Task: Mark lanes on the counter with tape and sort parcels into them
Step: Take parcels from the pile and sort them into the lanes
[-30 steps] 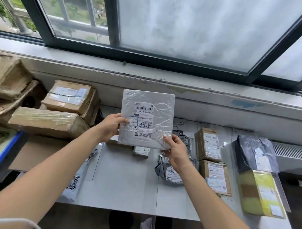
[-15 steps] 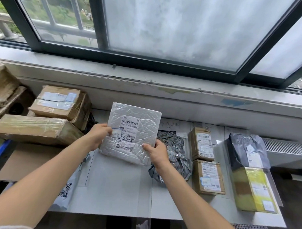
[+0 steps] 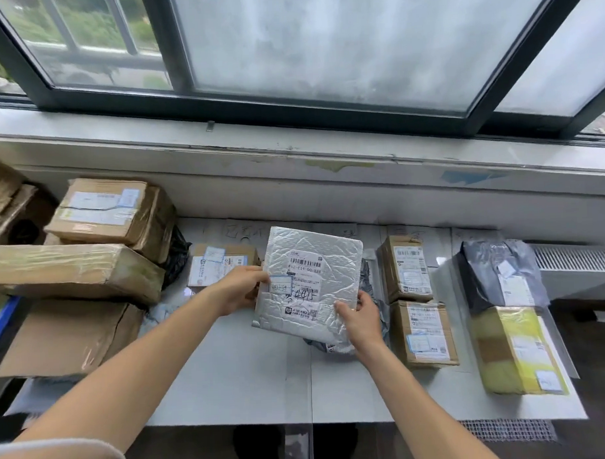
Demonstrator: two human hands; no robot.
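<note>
Head view: a silver padded mailer [image 3: 313,273], label facing up, hangs tilted just above the counter [image 3: 231,379], over a crumpled grey bag [image 3: 368,278]. The left hand [image 3: 241,290] pinches the mailer's left edge and the right hand [image 3: 360,316] grips its lower right corner, so the hands are apart. A tape line [image 3: 311,394] runs along the counter. A small box [image 3: 220,263] sits to the left, two brown boxes [image 3: 407,267] to the right, and a dark bag [image 3: 494,270] and a yellow parcel [image 3: 514,349] beyond them. With the lanes apparently marked, sorting looks under way. The next move calls for matching the label to a lane, laying the mailer flat there and letting go with both hands.
</note>
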